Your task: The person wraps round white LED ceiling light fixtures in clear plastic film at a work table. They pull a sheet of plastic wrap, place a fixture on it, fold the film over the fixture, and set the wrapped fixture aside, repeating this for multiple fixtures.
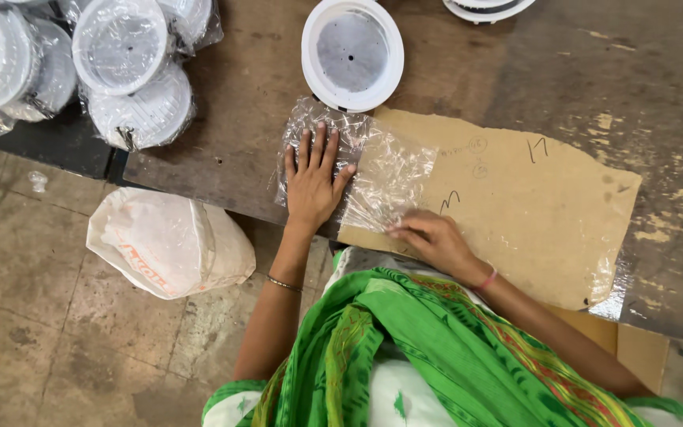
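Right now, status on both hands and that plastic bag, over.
Left hand flat, fingers spread, pressing clear plastic bag onto cardboard sheet. Right hand pinching bag's near edge. White round housing sits just beyond bag, not touching hands.

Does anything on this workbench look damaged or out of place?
Mostly wear. The cardboard sheet is ragged along its edges and scribbled with pen marks. The clear plastic bag under the left hand and right hand is crinkled. The table is scuffed. Nothing looks spilled.
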The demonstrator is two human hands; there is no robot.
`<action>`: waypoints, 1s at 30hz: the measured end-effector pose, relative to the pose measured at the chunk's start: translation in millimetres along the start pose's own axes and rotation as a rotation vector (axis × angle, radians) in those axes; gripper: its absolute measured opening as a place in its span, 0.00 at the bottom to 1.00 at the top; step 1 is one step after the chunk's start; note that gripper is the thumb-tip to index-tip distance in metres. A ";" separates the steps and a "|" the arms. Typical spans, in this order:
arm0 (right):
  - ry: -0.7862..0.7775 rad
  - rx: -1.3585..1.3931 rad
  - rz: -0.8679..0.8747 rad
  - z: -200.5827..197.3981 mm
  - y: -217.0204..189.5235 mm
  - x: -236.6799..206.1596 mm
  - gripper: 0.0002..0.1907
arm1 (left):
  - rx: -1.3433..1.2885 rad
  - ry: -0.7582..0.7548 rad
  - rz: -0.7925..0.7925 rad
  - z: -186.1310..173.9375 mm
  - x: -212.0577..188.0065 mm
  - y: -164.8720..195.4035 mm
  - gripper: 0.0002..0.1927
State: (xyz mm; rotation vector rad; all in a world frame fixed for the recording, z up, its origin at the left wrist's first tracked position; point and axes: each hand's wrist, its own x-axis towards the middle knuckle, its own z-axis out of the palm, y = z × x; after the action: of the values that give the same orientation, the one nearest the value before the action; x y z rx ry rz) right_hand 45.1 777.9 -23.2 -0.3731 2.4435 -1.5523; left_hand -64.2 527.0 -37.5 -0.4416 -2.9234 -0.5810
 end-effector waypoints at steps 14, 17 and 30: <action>0.461 -0.149 -0.133 -96.2 -12.4 176.1 0.10 | -0.261 -0.264 -0.004 3.0 -11.2 111.8 0.64; 0.498 -0.291 -0.282 -100.2 -7.1 245.1 0.11 | -0.196 -0.322 -0.055 -1.3 -10.9 124.0 0.61; 0.301 -0.082 -0.075 -138.7 6.7 317.8 0.13 | -0.195 -0.231 -0.043 5.8 -10.2 117.6 0.50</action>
State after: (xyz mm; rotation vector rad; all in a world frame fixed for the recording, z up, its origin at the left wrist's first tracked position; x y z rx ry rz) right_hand -299.4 794.2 12.4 -0.2642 2.7562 -1.6468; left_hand -18.7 630.6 -3.1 -0.4987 -3.1138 -0.8813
